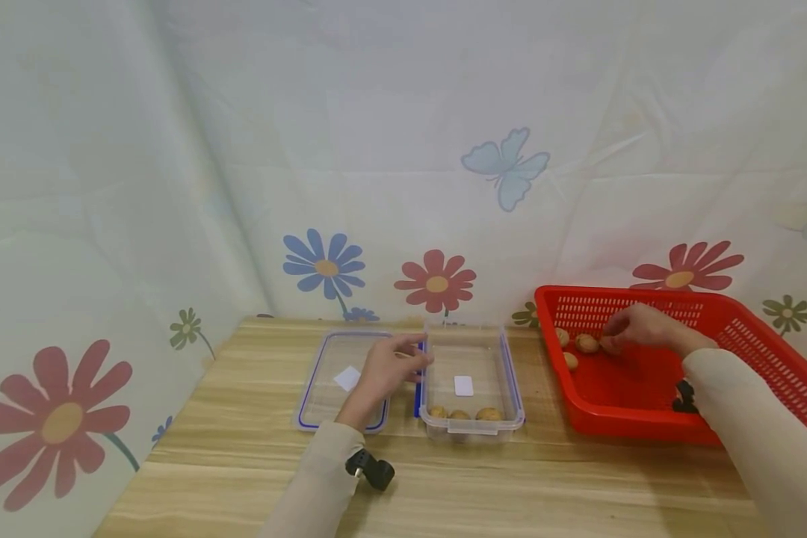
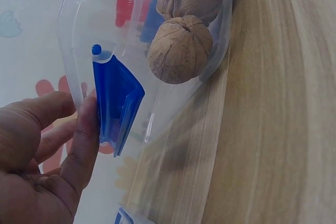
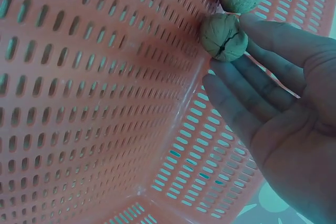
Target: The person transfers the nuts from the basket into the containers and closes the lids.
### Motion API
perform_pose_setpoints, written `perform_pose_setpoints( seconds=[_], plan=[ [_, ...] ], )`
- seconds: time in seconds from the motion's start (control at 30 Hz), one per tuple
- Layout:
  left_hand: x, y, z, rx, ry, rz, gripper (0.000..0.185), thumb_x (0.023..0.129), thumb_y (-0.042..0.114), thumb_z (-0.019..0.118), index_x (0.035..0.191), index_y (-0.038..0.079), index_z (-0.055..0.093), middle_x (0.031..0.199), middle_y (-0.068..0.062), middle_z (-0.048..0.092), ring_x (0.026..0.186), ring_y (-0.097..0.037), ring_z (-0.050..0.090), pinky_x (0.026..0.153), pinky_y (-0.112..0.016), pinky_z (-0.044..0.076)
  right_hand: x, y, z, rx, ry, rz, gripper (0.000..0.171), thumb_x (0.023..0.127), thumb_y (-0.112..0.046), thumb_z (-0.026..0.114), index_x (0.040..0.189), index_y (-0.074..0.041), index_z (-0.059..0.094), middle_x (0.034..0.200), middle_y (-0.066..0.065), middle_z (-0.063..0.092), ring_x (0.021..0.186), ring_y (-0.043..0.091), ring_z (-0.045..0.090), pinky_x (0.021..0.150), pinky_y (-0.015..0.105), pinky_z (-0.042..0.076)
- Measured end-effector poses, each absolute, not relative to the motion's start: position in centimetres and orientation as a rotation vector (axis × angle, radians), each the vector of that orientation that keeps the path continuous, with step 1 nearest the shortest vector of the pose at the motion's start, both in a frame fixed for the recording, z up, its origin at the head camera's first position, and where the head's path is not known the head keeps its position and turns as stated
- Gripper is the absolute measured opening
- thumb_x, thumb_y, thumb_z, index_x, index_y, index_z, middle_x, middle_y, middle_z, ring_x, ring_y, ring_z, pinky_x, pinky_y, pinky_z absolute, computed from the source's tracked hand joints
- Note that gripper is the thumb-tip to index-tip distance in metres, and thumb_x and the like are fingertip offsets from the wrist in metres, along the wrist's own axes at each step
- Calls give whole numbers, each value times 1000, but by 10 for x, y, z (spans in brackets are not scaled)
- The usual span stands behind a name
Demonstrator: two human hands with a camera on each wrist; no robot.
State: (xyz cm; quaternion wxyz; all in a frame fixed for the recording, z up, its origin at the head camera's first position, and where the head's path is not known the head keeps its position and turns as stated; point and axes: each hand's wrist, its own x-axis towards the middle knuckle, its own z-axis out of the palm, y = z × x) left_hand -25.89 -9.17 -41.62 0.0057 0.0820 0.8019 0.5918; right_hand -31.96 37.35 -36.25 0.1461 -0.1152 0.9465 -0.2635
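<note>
My left hand (image 1: 388, 368) is at the left side of a clear plastic box (image 1: 512, 381); its thumb and fingers pinch the rim beside a blue latch (image 2: 113, 98). Several walnuts (image 1: 489, 414) lie along the near end of this box, and two walnuts (image 2: 181, 50) show through its wall in the left wrist view. Inside a red slotted basket (image 1: 619, 420), my right hand (image 1: 642, 329) reaches to a walnut (image 3: 224, 38) near the wall. Its fingers are mostly extended, with thumb and fingertips at that walnut's edge. Other walnuts (image 1: 570, 361) lie close by.
A clear lid (image 1: 323, 377) with a blue seal lies left of the box, a white label (image 1: 347, 378) on it. Another white label (image 1: 463, 385) is on the box. The wooden table (image 1: 457, 493) ends at a flower-printed curtain (image 1: 390, 187) behind.
</note>
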Motion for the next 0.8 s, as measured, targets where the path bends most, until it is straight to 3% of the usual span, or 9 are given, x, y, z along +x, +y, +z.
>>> perform_pose_setpoints(
  seconds=[0.3, 0.8],
  plan=[
    [-258, -91, -416, 255, 2478, 1914, 46, 96, 6, 80, 139, -2, 67, 105, -16, 71, 74, -22, 75, 69, -35, 68, -318, 373, -361, -332, 2698, -752, 33, 92, -18, 85, 117, 1, 76, 109, 14, 73, 96, 30, 63, 102, 68, 54],
    [-258, -91, -416, 257, 2477, 1905, 45, 96, 5, 79, 139, -2, 67, 103, -16, 71, 73, -21, 75, 69, -33, 68, -310, 366, -344, -333, 2789, -728, 48, 94, -21, 82, 132, 6, 70, 116, 18, 74, 100, 32, 67, 100, 69, 55]
  ],
)
